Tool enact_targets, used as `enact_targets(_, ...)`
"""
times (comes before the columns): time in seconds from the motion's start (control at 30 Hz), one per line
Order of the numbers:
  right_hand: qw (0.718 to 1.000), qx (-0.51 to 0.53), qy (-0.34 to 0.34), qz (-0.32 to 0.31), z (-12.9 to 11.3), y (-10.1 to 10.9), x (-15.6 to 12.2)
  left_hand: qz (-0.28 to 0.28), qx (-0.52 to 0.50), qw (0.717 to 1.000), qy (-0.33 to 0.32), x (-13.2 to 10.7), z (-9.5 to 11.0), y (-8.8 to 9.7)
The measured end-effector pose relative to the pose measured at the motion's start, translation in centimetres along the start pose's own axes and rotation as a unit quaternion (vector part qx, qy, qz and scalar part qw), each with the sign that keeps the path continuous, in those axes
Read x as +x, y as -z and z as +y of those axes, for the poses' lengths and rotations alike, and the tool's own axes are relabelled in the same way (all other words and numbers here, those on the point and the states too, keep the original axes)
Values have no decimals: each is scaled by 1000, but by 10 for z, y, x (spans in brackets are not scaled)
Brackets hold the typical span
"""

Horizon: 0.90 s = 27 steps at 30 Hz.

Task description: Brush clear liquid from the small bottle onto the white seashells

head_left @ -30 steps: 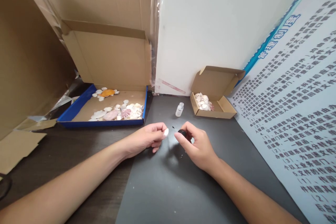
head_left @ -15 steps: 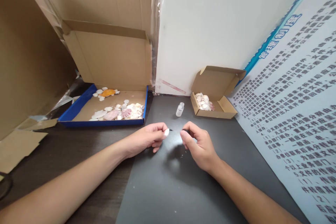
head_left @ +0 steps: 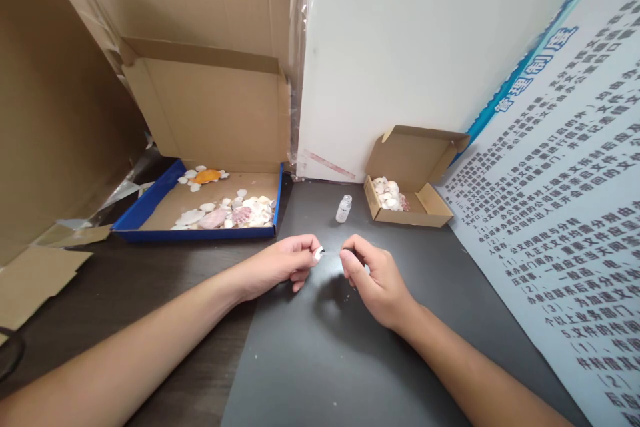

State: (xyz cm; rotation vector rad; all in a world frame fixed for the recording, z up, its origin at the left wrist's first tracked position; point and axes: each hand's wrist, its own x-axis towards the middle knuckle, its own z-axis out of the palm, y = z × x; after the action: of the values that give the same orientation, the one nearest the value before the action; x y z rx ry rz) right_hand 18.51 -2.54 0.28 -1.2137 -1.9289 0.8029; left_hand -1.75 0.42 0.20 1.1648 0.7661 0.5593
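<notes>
My left hand pinches a small white seashell between thumb and forefinger. Facing it, my right hand is closed on the black cap of a brush, partly hidden by the fingers. The brush's thin stem points left, and its dark tip is at the shell. Beyond the hands, an uncapped glass bottle with whitish contents stands upright on the dark grey mat.
At the left, an open blue-sided cardboard box holds many shells and an orange piece ringed by white shells. A smaller open cardboard box with shells stands back right. A printed poster borders the right.
My right hand has moved slightly left, bringing the brush tip from just beside the shell up to it. My left hand stays almost in place.
</notes>
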Motion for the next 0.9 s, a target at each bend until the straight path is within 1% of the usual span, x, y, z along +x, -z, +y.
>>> enact_targets(0.13,999,-27,-12,29,0,0,1,-3,19,1000,3,0,0,0)
enact_targets(0.33,999,23,29,-9,0,0,-2,-6,31,999,4,-1,1,-1)
enact_targets(0.6,998,43,49,11,0,0,-3,-6,43,999,1,-1,0,-1)
enact_targets(0.77,999,-1,9,32,1,-1,0,-6,49,999,4,-2,1,-2)
enact_targets(0.83,999,12,5,32,1,-1,0,-7,48,999,4,-2,1,-2)
enact_targets(0.9,999,42,12,20,1,-1,-1,-9,45,999,2,-2,1,-1)
